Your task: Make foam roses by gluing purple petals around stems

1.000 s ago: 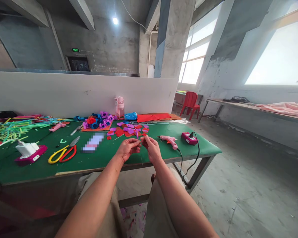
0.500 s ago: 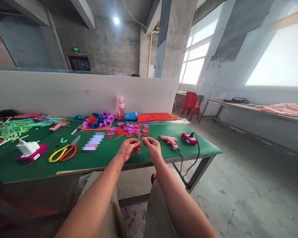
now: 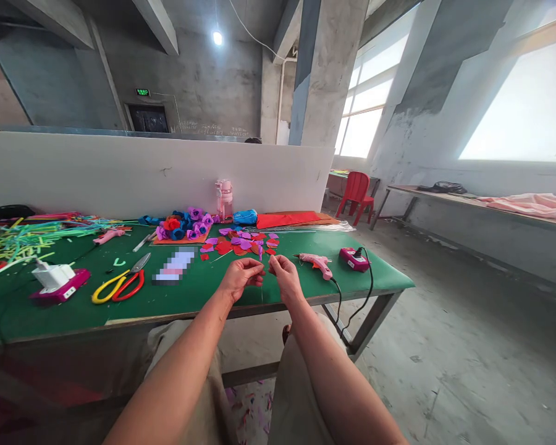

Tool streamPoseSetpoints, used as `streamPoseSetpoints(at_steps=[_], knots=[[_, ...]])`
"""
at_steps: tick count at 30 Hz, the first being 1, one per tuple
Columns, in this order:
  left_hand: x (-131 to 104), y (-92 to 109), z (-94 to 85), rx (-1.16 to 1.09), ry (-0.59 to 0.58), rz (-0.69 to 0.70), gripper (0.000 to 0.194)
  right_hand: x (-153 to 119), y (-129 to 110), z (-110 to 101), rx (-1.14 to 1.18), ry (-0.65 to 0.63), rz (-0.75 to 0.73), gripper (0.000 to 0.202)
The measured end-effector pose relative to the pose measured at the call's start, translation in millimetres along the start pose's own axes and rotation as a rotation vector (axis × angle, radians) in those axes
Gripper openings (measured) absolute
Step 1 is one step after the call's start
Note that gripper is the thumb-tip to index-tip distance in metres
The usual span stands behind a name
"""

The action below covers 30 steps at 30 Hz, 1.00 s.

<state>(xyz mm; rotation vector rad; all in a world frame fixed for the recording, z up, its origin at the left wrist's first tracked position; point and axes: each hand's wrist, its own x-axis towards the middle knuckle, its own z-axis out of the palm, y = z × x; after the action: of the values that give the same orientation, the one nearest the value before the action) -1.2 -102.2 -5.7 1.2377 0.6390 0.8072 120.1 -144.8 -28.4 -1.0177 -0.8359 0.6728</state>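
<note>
while my left hand [image 3: 242, 277] pinches a thin wire [image 3: 262, 294], my right hand [image 3: 285, 278] is pinched together. whether on anything, i can't tell.

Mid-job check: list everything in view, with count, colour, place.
Table: 1, green, front
Panel: 1, white, behind table
Bottle: 1, pink, before panel
Flowers: many, purple, blue, red, left of bottle
Pack: 1, blue, right of bottle
Sheet: 1, red, right of pack
Petals: many, red, purple, mid-table
Glue guns: 2, pink, right and back left
Sockets: 2, magenta, table's left and right
Adapter: 1, white, on left socket
Scissors: 1, red and yellow handles, front left
Tubes: many, mostly green, back left
Chair: 1, red, beyond table's right
Bench: 1, brown, far right
Cloth: 1, pink, on bench
Lamp: 1, white, overhead
Wire: 1, pale, near table's front edge
Left grip: 1, bare, pinching wire
Right grip: 1, bare, right of wire; contents unclear
</note>
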Motion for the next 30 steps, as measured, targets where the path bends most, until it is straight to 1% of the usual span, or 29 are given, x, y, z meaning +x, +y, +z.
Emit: streamPoseSetpoints(at_steps=[3, 6, 9, 12, 15, 16, 17, 19, 20, 21, 22, 25, 28, 29, 30], knots=[[0, -1, 0.3, 0.003, 0.001, 0.002, 0.025, 1, 0, 0, -0.025, 0.025, -0.022, 0.046], [1, -1, 0.6, 0.003, 0.004, 0.005, 0.026, 0, -2, 1, -0.021, 0.003, -0.025, 0.051], [2, -2, 0.1, -0.013, 0.035, 0.016, 0.027, -2, -8, 2, -0.007, -0.029, -0.077, 0.046], [4, -1, -2.2, -0.042, 0.110, 0.043, 0.027, -6, -18, 1, -0.009, -0.139, -0.082, 0.034], [5, 1, -6.4, -0.066, 0.197, 0.075, 0.026, -12, -30, -4, -0.039, -0.324, -0.032, 0.029], [6, 2, -7.8, -0.073, 0.220, 0.081, 0.025, -14, -34, -6, -0.056, -0.417, -0.004, 0.028], [6, 3, -9.2, -0.081, 0.238, 0.085, 0.025, -17, -37, -9, -0.075, -0.536, 0.037, 0.029], [6, 4, -11.3, -0.097, 0.254, 0.090, 0.024, -22, -41, -14, -0.130, -0.808, 0.147, 0.031], [6, 4, -12.0, -0.102, 0.254, 0.092, 0.024, -24, -41, -15, -0.164, -0.921, 0.202, 0.031], [6, 4, -12.5, -0.103, 0.252, 0.095, 0.024, -26, -42, -16, -0.199, -0.996, 0.242, 0.030], [6, 4, -12.7, -0.100, 0.250, 0.096, 0.024, -27, -42, -17, -0.231, -1.028, 0.258, 0.028], [6, 3, -12.5, -0.082, 0.245, 0.096, 0.024, -30, -42, -15, -0.267, -0.993, 0.204, 0.026], [6, 3, -11.6, -0.072, 0.234, 0.101, 0.026, -30, -42, -11, -0.239, -0.979, 0.148, 0.025], [6, 3, -11.2, -0.068, 0.230, 0.106, 0.026, -29, -41, -10, -0.225, -0.951, 0.148, 0.026], [5, 3, -10.6, -0.061, 0.225, 0.111, 0.026, -28, -39, -10, -0.207, -0.892, 0.149, 0.026]])
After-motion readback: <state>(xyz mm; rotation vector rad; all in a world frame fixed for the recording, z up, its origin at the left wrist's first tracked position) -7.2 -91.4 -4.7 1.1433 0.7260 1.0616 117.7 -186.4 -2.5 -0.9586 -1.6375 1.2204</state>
